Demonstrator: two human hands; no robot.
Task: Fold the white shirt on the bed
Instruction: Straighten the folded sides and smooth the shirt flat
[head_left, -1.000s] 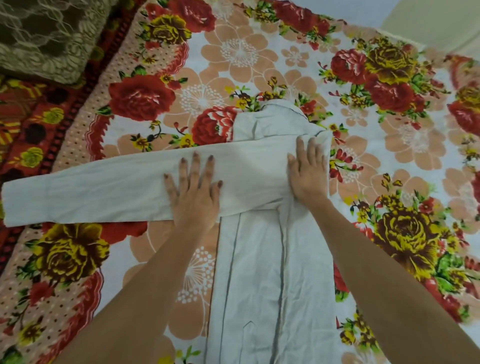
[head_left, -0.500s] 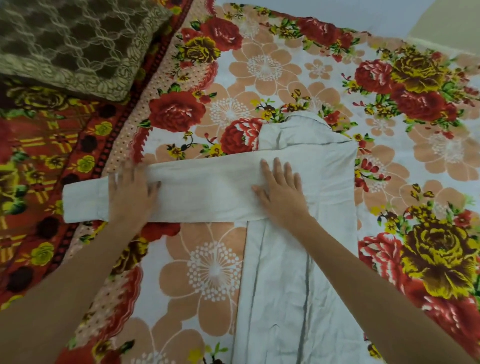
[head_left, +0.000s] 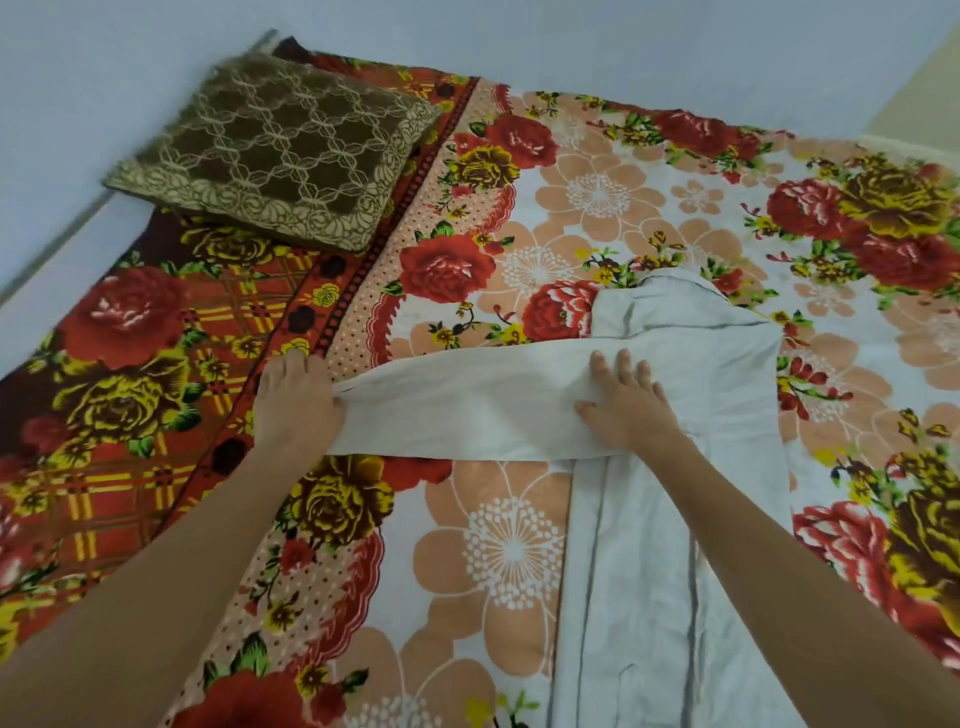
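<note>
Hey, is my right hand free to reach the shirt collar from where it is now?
Probably yes. The right hand lies flat on the sleeve, and only bare shirt lies between it and the collar, just beyond the fingers.

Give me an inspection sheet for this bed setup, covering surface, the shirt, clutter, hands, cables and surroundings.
Surface: bed covered by a floral sheet, red and yellow roses on white and peach.
Job's things: white shirt lying flat, collar away from the person, body folded into a narrow strip; one sleeve stretched sideways across it toward the left.
Clutter: brown patterned pillow at the far left corner, apart from the shirt.
Hands: left hand gripping the sleeve's cuff end; right hand pressed flat, fingers spread, where the sleeve crosses the body.
Cables: nothing seen.
Surroundings: plain pale wall behind the bed.
</note>
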